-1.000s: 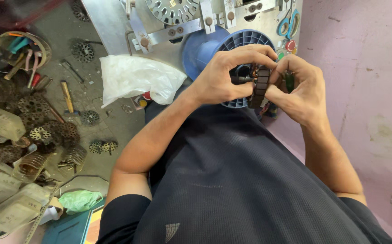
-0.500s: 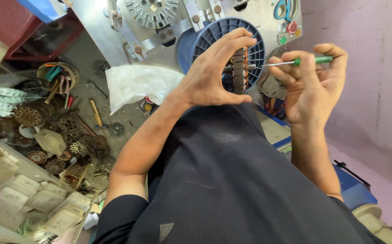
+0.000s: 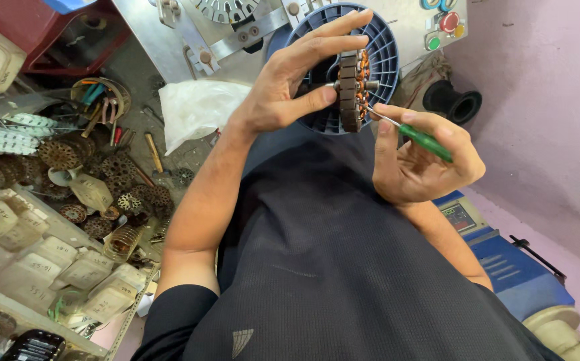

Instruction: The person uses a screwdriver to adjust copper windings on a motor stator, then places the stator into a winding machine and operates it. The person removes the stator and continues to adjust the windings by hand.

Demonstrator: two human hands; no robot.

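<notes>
Far left: clear plastic boxes (image 3: 69,267) on a shelf, near edge of view. Just right of them, a heap of round toothed metal cores (image 3: 119,180) on the floor, with a small tub of hand tools (image 3: 99,100) beyond it. White plastic bag (image 3: 196,110) lies further right, near the grey metal machine plate (image 3: 169,40).

Left hand (image 3: 290,83): fingers spread around a wound motor stator (image 3: 351,90), thumb pressed against its near rim, fingertips over the far rim. Stator held in the air, edge-on to the camera; disc stands upright, its flat faces turned left and right, so the axle runs left to right. A short shaft stub shows on the right face. Copper windings visible along the right edge. Behind it, a blue ribbed spool (image 3: 380,60).

Right hand (image 3: 424,164): closed around a green-handled screwdriver (image 3: 414,134). Long axis slants from the hand up and left; metal tip meets the stator's lower right edge.

Far right: blue machine (image 3: 511,267) with a small display against the pink wall (image 3: 544,100).
</notes>
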